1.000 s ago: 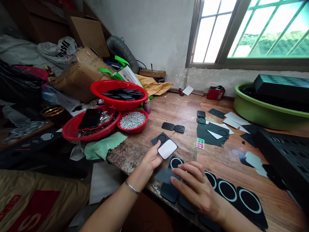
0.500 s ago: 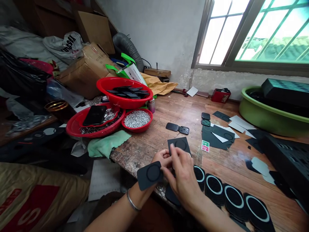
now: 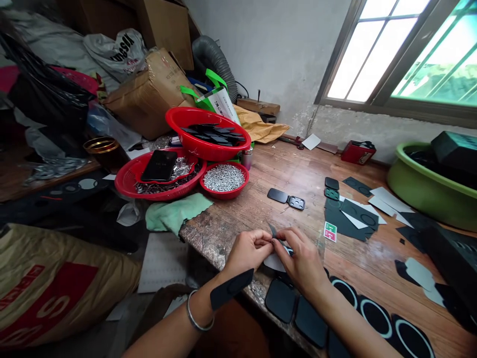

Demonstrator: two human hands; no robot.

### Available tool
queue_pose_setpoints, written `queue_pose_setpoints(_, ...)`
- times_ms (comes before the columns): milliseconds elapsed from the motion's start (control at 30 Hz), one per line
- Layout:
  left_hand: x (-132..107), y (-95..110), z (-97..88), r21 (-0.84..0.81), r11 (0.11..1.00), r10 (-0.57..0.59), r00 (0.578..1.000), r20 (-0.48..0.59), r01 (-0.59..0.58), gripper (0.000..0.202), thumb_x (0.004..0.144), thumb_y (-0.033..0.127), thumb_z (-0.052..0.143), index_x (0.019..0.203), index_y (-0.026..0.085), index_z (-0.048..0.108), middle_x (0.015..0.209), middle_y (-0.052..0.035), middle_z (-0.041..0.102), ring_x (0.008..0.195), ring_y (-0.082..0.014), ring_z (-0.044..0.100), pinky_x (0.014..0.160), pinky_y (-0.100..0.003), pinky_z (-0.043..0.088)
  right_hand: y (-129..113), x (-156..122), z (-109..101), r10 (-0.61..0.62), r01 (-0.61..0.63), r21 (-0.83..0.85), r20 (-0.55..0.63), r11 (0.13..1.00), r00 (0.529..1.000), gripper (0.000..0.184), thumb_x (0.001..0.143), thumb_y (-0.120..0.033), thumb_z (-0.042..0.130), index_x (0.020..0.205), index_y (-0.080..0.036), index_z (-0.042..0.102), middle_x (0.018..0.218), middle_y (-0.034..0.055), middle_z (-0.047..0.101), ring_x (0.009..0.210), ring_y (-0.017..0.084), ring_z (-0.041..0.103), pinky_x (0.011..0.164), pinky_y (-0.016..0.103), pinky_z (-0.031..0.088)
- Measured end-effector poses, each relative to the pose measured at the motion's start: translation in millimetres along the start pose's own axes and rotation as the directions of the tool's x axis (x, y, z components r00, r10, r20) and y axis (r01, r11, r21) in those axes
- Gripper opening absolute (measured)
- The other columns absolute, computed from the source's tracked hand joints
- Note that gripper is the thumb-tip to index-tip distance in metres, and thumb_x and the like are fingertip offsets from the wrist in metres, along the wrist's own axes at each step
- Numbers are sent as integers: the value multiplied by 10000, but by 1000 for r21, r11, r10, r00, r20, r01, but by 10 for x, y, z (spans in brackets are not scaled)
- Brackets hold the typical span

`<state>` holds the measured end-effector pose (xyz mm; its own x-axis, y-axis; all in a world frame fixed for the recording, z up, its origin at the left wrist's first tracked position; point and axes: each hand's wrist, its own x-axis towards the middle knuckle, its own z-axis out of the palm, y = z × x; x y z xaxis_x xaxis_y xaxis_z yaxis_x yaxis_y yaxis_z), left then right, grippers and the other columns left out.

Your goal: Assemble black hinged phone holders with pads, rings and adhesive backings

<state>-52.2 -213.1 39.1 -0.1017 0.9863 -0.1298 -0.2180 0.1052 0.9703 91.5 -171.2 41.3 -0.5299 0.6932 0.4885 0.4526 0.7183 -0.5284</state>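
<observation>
My left hand [image 3: 250, 251] and my right hand [image 3: 302, 254] meet over the front edge of the table. The fingertips of both pinch a thin dark sheet [image 3: 273, 229], which is seen nearly edge-on. Below the fingers a pale grey piece [image 3: 275, 262] shows, partly hidden by my right hand. A dark rectangular patch with a faint ring [image 3: 231, 289] lies on my left wrist, above a silver bangle [image 3: 201, 312]. Under my right forearm stands a row of black square pads, some with white rings [image 3: 376, 318], others plain [image 3: 281, 300].
To the left are a red basin of black plates [image 3: 208, 113], a red bowl of small metal pins [image 3: 224, 178] and a green cloth [image 3: 177, 211]. An unfolded black holder [image 3: 286, 198] lies ahead. Dark and white sheets [image 3: 350, 219] and a green tub [image 3: 436, 171] are right.
The dark sheet has turned from facing up to nearly edge-on, and both hands now pinch it. The patch on my left wrist has tilted. The camera view has shifted left.
</observation>
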Motion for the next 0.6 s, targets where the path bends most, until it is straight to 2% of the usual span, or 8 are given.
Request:
queue_pose_setpoints(67, -8, 29, -31, 30, 999, -19, 999, 37, 18, 216, 664, 272, 737, 773, 105, 655, 740, -45, 666, 677, -131, 597, 601, -192, 426, 29, 42, 22, 38, -38, -10, 20, 999, 999, 262, 960, -299, 398, 865, -140, 584, 877, 60, 572, 828, 155, 533, 760, 276, 406)
queue_pose_setpoints(133, -2, 45, -106, 66, 996, -57, 997, 60, 53, 261, 642, 300, 743, 788, 105, 648, 742, -53, 666, 661, -140, 597, 595, -208, 438, 124, 97, -9, 146, -146, -2, -8, 989, 989, 319, 943, -339, 384, 798, -138, 584, 817, 60, 577, 769, 158, 535, 714, 278, 404)
queue_pose_setpoints(200, 13, 50, -267, 107, 990, -95, 994, 46, 90, 313, 624, 330, 745, 815, 106, 637, 745, -55, 664, 636, -138, 589, 577, -214, 438, 285, 144, -117, 285, -284, 41, -45, 958, 957, 355, 914, -399, 403, 765, -137, 590, 752, 56, 584, 697, 153, 540, 641, 264, 403)
queue_pose_setpoints(267, 9, 60, -535, 146, 982, -115, 993, -13, 115, 364, 630, 368, 729, 869, 115, 624, 777, -52, 667, 636, -134, 584, 570, -211, 435, 485, 155, -298, 434, -424, 121, -70, 897, 898, 376, 884, -455, 437, 770, -137, 603, 710, 52, 595, 639, 143, 546, 583, 242, 409)
queue_pose_setpoints(333, -51, 93, -886, 194, 971, -128, 989, -79, 142, 403, 646, 395, 713, 929, 130, 606, 816, -36, 670, 663, -131, 585, 577, -201, 429, 681, 105, -519, 570, -540, 216, -117, 814, 813, 384, 843, -500, 495, 809, -136, 615, 696, 48, 603, 607, 132, 547, 558, 221, 423)
queue_pose_setpoints(400, -184, 152, -1261, 267, 944, -169, 980, -109, 193, 385, 640, 378, 727, 911, 132, 607, 784, -11, 670, 667, -128, 580, 577, -184, 410, 820, -9, -735, 643, -581, 308, -159, 753, 749, 409, 796, -540, 566, 865, -141, 621, 671, 34, 589, 576, 118, 528, 527, 202, 427)
queue_pose_setpoints(500, -464, 243, -1727, 384, 870, -301, 950, -82, 308, 327, 610, 361, 737, 799, 118, 628, 633, 16, 639, 584, -126, 552, 525, -171, 362, 847, -241, -975, 679, -575, 437, -121, 692, 724, 472, 738, -588, 644, 904, -148, 610, 615, 5, 535, 519, 107, 495, 446, 185, 408)
queue_pose_setpoints(600, -688, 240, -2017, 540, 732, -465, 884, -49, 415, 311, 581, 369, 705, 774, 132, 650, 644, -9, 655, 582, -155, 573, 519, -194, 369, 696, -446, -1092, 698, -603, 477, -32, 639, 715, 528, 706, -624, 663, 869, -124, 614, 674, 44, 591, 546, 127, 549, 457, 197, 461)
